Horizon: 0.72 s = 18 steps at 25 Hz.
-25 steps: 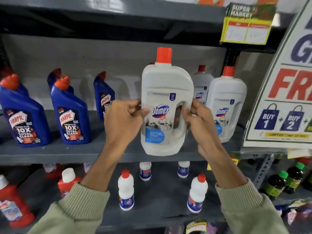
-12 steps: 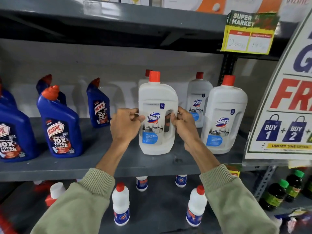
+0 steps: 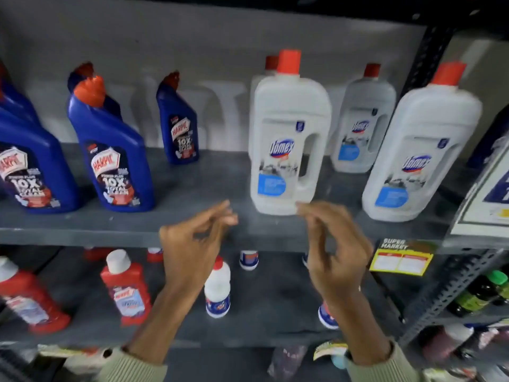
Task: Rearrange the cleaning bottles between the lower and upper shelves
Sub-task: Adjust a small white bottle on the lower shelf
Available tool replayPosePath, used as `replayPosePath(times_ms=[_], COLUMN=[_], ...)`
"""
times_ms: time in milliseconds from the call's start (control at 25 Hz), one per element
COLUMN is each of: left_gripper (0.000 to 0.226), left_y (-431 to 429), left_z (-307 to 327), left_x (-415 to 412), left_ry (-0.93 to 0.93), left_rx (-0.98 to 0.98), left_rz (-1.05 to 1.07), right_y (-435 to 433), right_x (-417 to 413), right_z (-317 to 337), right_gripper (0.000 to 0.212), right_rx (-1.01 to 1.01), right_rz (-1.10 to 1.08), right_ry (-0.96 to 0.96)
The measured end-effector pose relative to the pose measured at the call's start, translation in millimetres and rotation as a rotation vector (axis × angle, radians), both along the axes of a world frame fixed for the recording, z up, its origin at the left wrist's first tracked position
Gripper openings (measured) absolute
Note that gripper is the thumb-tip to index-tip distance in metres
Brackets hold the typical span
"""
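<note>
white domex bottle upright on upper shelf; both hands empty.

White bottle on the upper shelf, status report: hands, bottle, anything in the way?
Left hand open, right hand open, both empty. White bottle upright on the upper shelf, untouched. Nothing blocking it.

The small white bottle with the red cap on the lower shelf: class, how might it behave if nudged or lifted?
The small white bottle is tall and narrow, so a sideways nudge would probably tip it. It looks like rigid plastic, likely stiff rather than squashy. Being small, it is probably light enough for one hand.
</note>
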<state>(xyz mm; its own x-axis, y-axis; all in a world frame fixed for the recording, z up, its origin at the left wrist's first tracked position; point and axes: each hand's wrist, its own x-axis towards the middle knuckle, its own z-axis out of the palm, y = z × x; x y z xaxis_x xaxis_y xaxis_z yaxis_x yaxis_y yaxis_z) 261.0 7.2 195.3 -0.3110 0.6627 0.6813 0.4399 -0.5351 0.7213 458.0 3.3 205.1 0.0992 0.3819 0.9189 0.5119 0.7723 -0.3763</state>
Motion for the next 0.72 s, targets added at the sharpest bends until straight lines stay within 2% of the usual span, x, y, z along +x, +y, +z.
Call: replayPosePath(times_ms=[40, 120, 240, 320, 400, 480, 520, 600, 720], left_gripper=[0.011, 0.008, 0.011, 0.026, 0.042, 0.043, 0.035, 0.017, 0.007], left_y=[-11, -20, -11, 3, 20, 41, 49, 59, 61], left_z=[-27, -81, -162, -199, -222, -238, -243, -251, -255], left_x=[-7, -24, -53, -66, -70, -67, -63, -56, -41], left_ry=[-0.028, -0.035, -0.047, -0.075, 0.008, 0.095, 0.103, 0.095, 0.139], left_rx=[-0.035, -0.126, -0.343, -0.499, -0.644, -0.761, -0.79, -0.811, -0.804], left_rz=[-0.04, -0.045, 0.077, 0.097, 0.116, 0.087, 0.041, -0.033, 0.002], right_y=[-11, -15, 9, 34, 56, 76, 82, 86, 81], right_x=[-10, -28, -54, -69, -84, -99, -106, -117, -111], right_z=[-26, -84, -175, -216, -236, -247, -247, -243, -243], right_gripper=[0.021, 0.018, 0.018, 0.037, 0.065, 0.08, 0.078, 0.061, 0.05], right_rx=[-0.048, -0.283, -0.727, -0.986, -1.205, -1.32, -1.361, -1.413, -1.395], right_rz=[0.086, 0.231, 0.213, 0.186, 0.205, 0.236, 0.258, 0.282, 0.218], right_ry=[-0.039, -0.05, 0.02, 0.02, -0.029, -0.07, -0.079, -0.057, -0.014])
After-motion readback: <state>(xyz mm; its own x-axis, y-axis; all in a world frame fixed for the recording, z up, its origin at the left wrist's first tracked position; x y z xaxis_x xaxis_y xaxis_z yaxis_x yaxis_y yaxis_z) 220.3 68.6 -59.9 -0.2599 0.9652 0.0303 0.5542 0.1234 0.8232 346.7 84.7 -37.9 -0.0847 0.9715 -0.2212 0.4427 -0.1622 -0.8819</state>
